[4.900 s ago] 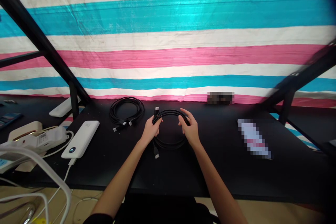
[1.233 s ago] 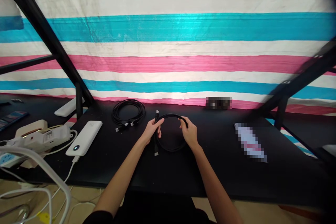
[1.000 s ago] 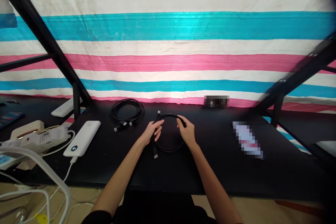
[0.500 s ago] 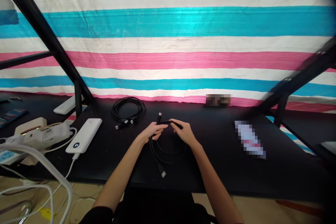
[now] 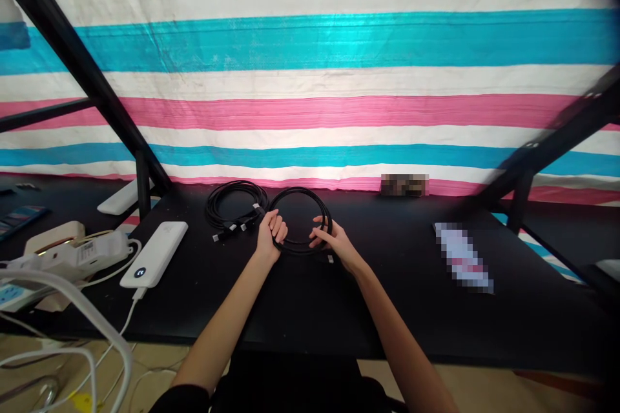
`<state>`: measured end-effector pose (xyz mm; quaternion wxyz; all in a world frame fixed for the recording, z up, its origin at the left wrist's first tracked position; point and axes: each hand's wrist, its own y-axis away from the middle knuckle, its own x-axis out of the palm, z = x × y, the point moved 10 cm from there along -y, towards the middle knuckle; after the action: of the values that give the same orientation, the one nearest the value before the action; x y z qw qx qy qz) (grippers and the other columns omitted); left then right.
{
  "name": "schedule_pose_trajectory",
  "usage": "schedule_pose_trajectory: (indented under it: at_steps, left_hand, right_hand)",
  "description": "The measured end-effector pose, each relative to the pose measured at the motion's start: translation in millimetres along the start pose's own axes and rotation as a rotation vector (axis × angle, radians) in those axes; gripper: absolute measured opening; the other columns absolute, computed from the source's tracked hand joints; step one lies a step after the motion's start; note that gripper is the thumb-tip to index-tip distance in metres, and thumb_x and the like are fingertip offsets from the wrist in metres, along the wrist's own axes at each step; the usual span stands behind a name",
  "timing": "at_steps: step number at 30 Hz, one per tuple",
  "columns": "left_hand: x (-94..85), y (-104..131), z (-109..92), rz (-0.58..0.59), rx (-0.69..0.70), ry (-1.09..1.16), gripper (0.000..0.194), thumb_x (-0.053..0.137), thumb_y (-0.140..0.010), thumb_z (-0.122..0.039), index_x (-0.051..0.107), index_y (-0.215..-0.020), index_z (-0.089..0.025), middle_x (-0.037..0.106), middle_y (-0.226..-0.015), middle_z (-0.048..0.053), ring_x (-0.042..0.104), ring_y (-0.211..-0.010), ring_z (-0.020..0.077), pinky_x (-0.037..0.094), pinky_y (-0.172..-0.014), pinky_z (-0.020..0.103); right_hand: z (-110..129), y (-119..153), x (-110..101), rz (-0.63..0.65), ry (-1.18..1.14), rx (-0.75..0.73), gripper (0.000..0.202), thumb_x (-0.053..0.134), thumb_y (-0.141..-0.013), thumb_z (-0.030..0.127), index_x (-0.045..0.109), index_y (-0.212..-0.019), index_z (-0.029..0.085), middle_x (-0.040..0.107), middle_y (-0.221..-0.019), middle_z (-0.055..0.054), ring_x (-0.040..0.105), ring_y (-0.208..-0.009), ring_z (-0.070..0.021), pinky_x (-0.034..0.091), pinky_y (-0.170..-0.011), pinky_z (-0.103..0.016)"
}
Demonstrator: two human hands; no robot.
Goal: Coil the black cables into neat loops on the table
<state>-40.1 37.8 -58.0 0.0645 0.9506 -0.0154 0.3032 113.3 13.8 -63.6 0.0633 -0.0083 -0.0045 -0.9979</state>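
Note:
A black cable (image 5: 301, 190), wound into a round coil, is held between my two hands above the dark table (image 5: 310, 310). My left hand (image 5: 271, 234) closes round the coil's left side, and a metal-tipped plug stands out above its fingers. On the right side, my right hand (image 5: 330, 239) grips the loop between thumb and curled fingers. A second plug end (image 5: 330, 259) shows just below the coil near the right hand. Just left of my left hand, more coiled black cable (image 5: 237, 184) lies on the table with several plug ends at its front.
A white power bank (image 5: 157, 251) with a white cable lies left, beside a power strip (image 5: 97, 251) and loose white cords (image 5: 92, 310). A blurred flat item (image 5: 462, 258) lies right; a blurred small object (image 5: 404, 185) stands at the back. Black metal struts (image 5: 97, 90) slant at both sides.
Both hands have moved the held cable; its loop is now rounder and sits farther back. The plug that hung near the table's front has moved up. My left hand has shifted slightly left.

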Motion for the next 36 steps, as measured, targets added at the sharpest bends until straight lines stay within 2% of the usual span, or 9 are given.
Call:
schedule_pose_trajectory:
  at_steps: [4,7,10,13,18,21,24,28,36]
  left_hand:
    - [-9.3,-4.0,-0.6,-0.061,0.025,0.032,0.049,0.043,-0.082,-0.03,0.011,-0.047,-0.019,0.014,-0.036,-0.007,0.016,-0.03,0.0033,0.019,-0.035,0.02]
    - [-11.8,-5.8,-2.1,-0.076,0.025,0.022,0.05,0.044,-0.083,-0.031,0.012,-0.047,-0.019,0.014,-0.037,-0.007,0.016,-0.032,0.0035,0.02,-0.036,0.02]
    - [-6.8,-4.8,-2.7,-0.053,0.011,-0.001,0.048,0.047,-0.081,-0.032,0.016,-0.046,-0.02,0.017,-0.038,-0.007,0.021,-0.033,0.0038,0.024,-0.037,0.02]
    - [3.6,-1.0,0.7,-0.001,-0.017,-0.034,0.046,0.052,-0.078,-0.033,0.021,-0.046,-0.02,0.022,-0.038,-0.007,0.037,-0.038,0.0058,0.036,-0.045,0.02]
    - [17.8,6.3,19.4,0.074,-0.08,-0.152,0.037,0.06,-0.072,-0.038,0.037,-0.05,-0.019,0.039,-0.044,-0.005,0.059,-0.061,0.0131,0.047,-0.065,0.024]
    - [19.4,9.1,33.7,0.084,-0.122,-0.272,0.034,0.062,-0.07,-0.044,0.046,-0.059,-0.017,0.055,-0.057,0.0,0.059,-0.062,0.0142,0.047,-0.056,0.024]
    - [20.4,11.3,41.4,0.089,-0.129,-0.352,0.034,0.064,-0.067,-0.047,0.052,-0.066,-0.015,0.059,-0.067,0.002,0.057,-0.06,0.013,0.047,-0.047,0.022]
    - [24.6,14.8,49.1,0.134,-0.155,-0.422,0.034,0.061,-0.068,-0.049,0.053,-0.071,-0.016,0.054,-0.062,-0.001,0.056,-0.05,0.0111,0.043,-0.039,0.019]
    - [25.9,14.2,56.2,0.193,-0.17,-0.55,0.035,0.053,-0.074,-0.049,0.053,-0.067,-0.015,0.041,-0.034,-0.006,0.04,-0.025,0.008,0.025,-0.027,0.016]
  right_hand:
    - [-9.2,11.6,27.0,0.196,-0.039,0.128,0.041,0.061,-0.075,0.043,0.051,-0.108,0.02,0.064,-0.086,-0.004,0.068,-0.062,-0.0182,0.051,-0.043,-0.022]
    - [-15.0,17.3,37.6,0.265,-0.031,0.184,0.05,0.064,-0.073,0.044,0.046,-0.114,0.022,0.062,-0.096,-0.006,0.065,-0.049,-0.013,0.043,-0.03,-0.017]
    - [-10.0,14.2,31.2,0.184,-0.016,0.126,0.049,0.066,-0.071,0.043,0.047,-0.11,0.022,0.062,-0.096,-0.005,0.052,-0.036,-0.0037,0.032,-0.023,-0.013]
    - [-2.4,9.0,17.9,0.06,-0.019,0.048,0.039,0.065,-0.071,0.045,0.052,-0.097,0.02,0.064,-0.085,-0.001,0.041,-0.028,-0.0004,0.023,-0.02,-0.012]
    - [6.2,4.6,-12.2,-0.18,-0.004,-0.062,0.036,0.065,-0.069,0.048,0.045,-0.066,0.018,0.065,-0.07,0.0,0.039,-0.023,-0.0023,0.025,-0.02,-0.017]
    - [10.9,6.6,-25.8,-0.276,0.018,-0.111,0.039,0.062,-0.072,0.049,0.044,-0.058,0.018,0.063,-0.061,-0.001,0.041,-0.023,-0.0043,0.023,-0.02,-0.017]
    - [17.7,11.4,-36.7,-0.367,0.055,-0.159,0.041,0.061,-0.074,0.049,0.045,-0.052,0.018,0.061,-0.051,-0.001,0.042,-0.023,-0.0062,0.022,-0.021,-0.018]
    - [24.6,16.7,-44.8,-0.45,0.104,-0.202,0.042,0.06,-0.074,0.048,0.045,-0.049,0.018,0.063,-0.052,-0.002,0.041,-0.022,-0.0066,0.024,-0.022,-0.02]
    - [33.8,23.4,-51.3,-0.519,0.219,-0.286,0.043,0.057,-0.077,0.046,0.048,-0.046,0.018,0.059,-0.045,-0.002,0.039,-0.024,-0.0055,0.026,-0.024,-0.018]
